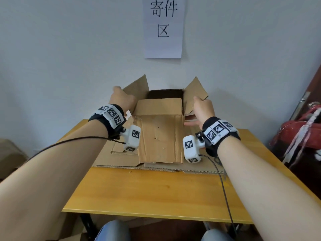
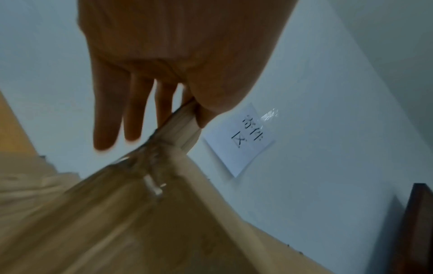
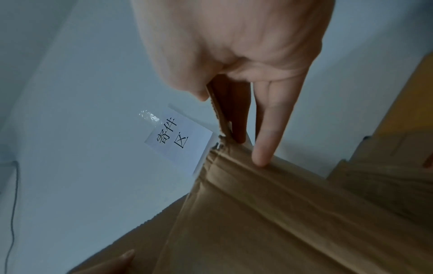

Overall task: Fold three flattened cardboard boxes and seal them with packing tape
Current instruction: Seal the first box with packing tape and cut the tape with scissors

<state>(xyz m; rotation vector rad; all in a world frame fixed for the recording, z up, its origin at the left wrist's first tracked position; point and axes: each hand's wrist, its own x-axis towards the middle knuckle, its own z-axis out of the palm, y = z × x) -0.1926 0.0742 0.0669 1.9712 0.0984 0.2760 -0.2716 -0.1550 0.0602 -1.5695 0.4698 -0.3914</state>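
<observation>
- A cardboard box [image 1: 160,134], opened into shape, stands upright on the worktop [image 1: 156,193], towards its far edge and close to the wall.
- The near top flap [image 1: 159,106] is folded down over the opening, while the left flap [image 1: 137,86] and the right flap [image 1: 195,94] stand up and lean outward; part of the dark inside shows behind the near flap.
- The box rests on flattened cardboard [image 1: 156,166] that lies spread on the worktop beneath and around it.
- The left hand [image 1: 121,100] is at the left flap: in the left wrist view the thumb and forefinger pinch the flap's edge [image 2: 185,120], and the other fingers [image 2: 105,118] stretch out straight beside it.
- The right hand [image 1: 203,108] is at the right flap: in the right wrist view the flap's edge [image 3: 218,109] sits between the thumb and the fingers, so the hand grips it, with one finger [image 3: 269,126] held straight and its tip touching the cardboard.
- Both wrists carry black bands with white marker blocks [image 1: 112,113], and a black cable [image 1: 224,190] trails from the right one over the worktop.
- On the wall above the box hangs a white paper sign [image 1: 164,26] with black characters.
- At the right edge stands a red object [image 1: 298,129] with pale strips hanging from it, beside a dark wooden door edge [image 1: 312,84].
- The person's knees in blue trousers [image 1: 112,230] show below the near edge of the worktop.
</observation>
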